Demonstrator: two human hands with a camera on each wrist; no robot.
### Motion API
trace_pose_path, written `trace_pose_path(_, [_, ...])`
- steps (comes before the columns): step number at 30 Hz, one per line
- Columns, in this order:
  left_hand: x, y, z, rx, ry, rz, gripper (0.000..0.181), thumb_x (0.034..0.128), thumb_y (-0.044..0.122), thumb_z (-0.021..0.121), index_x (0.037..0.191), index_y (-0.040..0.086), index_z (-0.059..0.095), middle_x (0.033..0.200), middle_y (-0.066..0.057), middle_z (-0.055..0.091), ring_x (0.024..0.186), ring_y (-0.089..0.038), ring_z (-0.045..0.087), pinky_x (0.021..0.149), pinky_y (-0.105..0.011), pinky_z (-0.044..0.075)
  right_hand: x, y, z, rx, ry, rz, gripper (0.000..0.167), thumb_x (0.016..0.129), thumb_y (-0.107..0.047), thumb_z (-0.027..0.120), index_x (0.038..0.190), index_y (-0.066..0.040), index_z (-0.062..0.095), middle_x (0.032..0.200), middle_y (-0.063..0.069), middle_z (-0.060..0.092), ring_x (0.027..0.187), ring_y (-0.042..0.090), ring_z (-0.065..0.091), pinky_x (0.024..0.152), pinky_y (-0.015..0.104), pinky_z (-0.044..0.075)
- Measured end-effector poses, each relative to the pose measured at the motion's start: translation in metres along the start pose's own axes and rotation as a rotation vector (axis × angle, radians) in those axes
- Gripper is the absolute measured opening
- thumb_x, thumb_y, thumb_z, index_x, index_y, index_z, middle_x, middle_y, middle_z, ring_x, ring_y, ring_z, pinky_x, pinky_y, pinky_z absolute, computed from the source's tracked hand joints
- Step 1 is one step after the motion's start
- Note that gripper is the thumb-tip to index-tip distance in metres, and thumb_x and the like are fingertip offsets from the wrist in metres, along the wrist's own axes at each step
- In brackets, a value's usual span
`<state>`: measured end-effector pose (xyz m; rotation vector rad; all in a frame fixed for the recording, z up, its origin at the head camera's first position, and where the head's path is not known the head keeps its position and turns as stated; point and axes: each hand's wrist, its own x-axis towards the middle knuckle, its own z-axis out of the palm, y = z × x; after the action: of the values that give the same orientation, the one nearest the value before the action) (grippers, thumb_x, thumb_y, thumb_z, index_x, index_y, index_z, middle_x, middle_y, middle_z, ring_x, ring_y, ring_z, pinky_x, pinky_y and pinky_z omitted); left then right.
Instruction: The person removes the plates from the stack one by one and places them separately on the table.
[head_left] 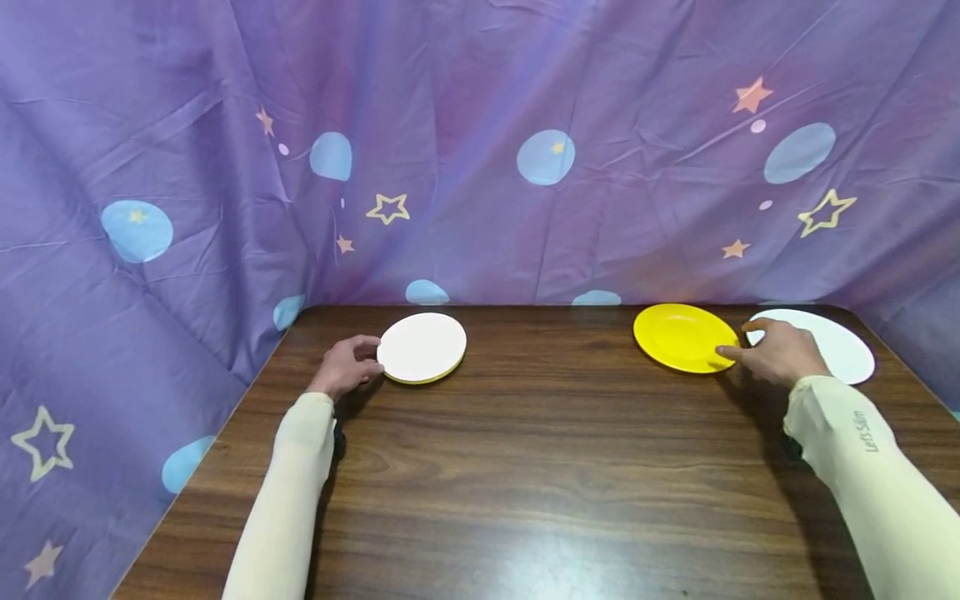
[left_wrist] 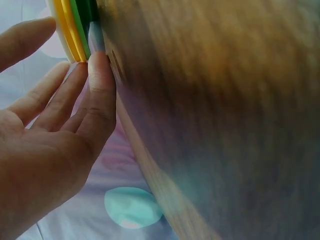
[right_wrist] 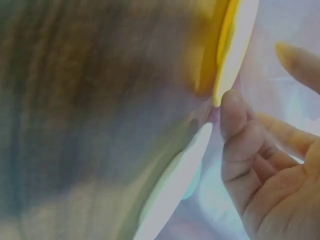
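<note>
Yellow plate (head_left: 678, 333): lies close to the far edge of the table (head_left: 525, 450), over towards the far right corner.
White plate (head_left: 836, 346): just right of the yellow one, at the far right corner, partly behind the right hand.
Plate stack (head_left: 422, 343): near the far left corner, white on top; the left wrist view shows yellow and a green layer (left_wrist: 81, 22) beneath.
Left hand (head_left: 346, 365): thumb and fingers spread apart, fingertips at the stack's left rim; no firm grip shows.
Right hand (head_left: 783, 352): thumb and fingers well apart at the yellow plate's right rim, not closed round it; whether the tips touch, I cannot tell.
Handling: all look like light, stiff, smooth plastic, likely slippery, hard to break; stacked ones could slide apart.
Hold: pinch the rim, thumb above, fingers below; for the stack, catch every layer.
</note>
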<state>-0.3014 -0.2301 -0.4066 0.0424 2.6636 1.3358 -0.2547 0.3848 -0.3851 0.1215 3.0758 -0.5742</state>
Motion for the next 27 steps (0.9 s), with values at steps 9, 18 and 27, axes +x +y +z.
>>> trace_pose_path(9, [0.001,0.003,-0.002,0.001,0.009,-0.033,0.058,0.0882,0.007,0.069,0.142,-0.004,0.051,0.138,-0.03,0.058,0.098,-0.018,0.065,0.072,-0.017,0.053,0.016,-0.045,-0.006,0.062,0.016,-0.091,0.063,0.094,-0.043,0.066,0.128,0.01,0.059,0.11,0.031,0.068,0.08,0.031,0.07,0.068,0.038,0.053])
trace_pose_path(18, [0.002,0.001,-0.002,0.02,0.008,-0.029,0.056,0.0898,0.007,0.069,0.142,-0.003,0.052,0.132,-0.029,0.062,0.099,-0.016,0.065,0.071,-0.017,0.053,0.028,-0.109,0.009,0.14,-0.027,-0.245,0.039,0.095,-0.03,0.067,0.117,0.001,0.067,0.097,0.02,0.076,0.067,0.022,0.071,0.067,0.027,0.047])
trace_pose_path(27, [0.001,0.001,-0.003,0.033,0.009,-0.023,0.054,0.0901,0.008,0.069,0.141,-0.001,0.054,0.134,-0.028,0.062,0.094,-0.013,0.064,0.069,-0.016,0.052,0.033,-0.149,0.038,0.236,-0.062,-0.244,0.033,0.094,-0.024,0.068,0.115,0.001,0.068,0.104,0.021,0.075,0.066,0.019,0.069,0.061,0.027,0.054])
